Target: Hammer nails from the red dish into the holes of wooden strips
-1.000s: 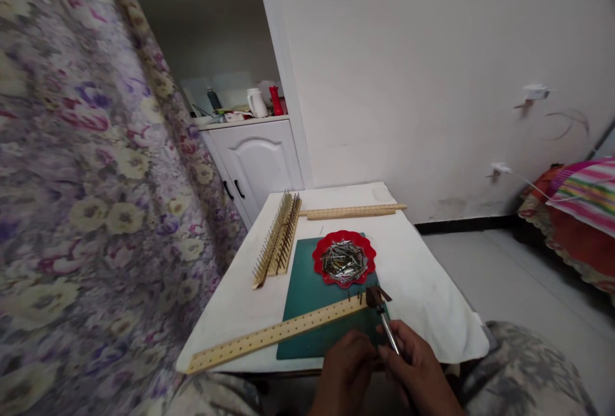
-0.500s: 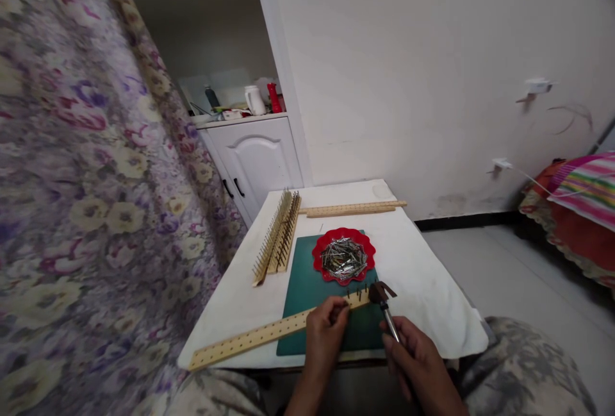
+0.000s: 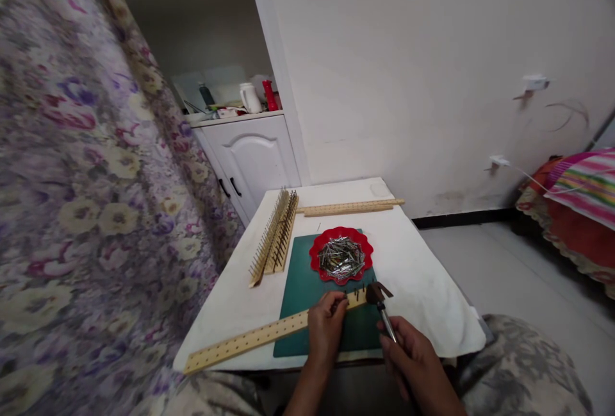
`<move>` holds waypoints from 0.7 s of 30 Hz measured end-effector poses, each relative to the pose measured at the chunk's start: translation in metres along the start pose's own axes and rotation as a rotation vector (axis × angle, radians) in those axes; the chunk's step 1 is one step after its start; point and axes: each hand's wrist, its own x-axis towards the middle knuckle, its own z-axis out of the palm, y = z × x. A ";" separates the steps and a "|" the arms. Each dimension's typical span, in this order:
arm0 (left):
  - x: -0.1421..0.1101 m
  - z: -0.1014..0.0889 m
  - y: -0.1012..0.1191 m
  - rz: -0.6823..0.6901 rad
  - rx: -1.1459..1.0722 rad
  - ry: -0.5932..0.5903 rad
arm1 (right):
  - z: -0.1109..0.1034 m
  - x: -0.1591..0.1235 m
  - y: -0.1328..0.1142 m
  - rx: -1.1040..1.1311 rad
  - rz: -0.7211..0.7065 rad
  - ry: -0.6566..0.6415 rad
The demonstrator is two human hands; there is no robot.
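Our left hand [image 3: 327, 323] has reached the board [image 3: 262, 336] across the mat [image 3: 302, 259], its narrow grip's contents unclear. Our right hand [image 3: 410, 349] holds the hammer [image 3: 385, 320] by the nails [image 3: 356, 295], so both now work there.

Looks forward and down from the head, close above the hands [image 3: 325, 327] near the bottom edge, across the surface [image 3: 423, 288] to the wall [image 3: 408, 70] farther off, with floral curtain [image 3: 96, 185] at left, striped cloth [image 3: 589, 188] at right
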 end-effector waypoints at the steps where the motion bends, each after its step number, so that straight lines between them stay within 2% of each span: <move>1: 0.000 0.000 0.000 -0.001 0.003 -0.007 | 0.000 0.000 0.000 -0.002 0.004 -0.003; 6: 0.001 0.002 0.001 0.007 0.018 -0.022 | 0.001 0.000 -0.002 -0.019 -0.008 -0.012; 14: 0.002 0.002 0.005 -0.007 0.021 -0.021 | 0.015 0.010 -0.013 -0.087 -0.020 -0.116; 21: 0.002 0.004 0.000 -0.012 0.028 -0.012 | 0.021 0.017 -0.015 -0.144 -0.034 -0.122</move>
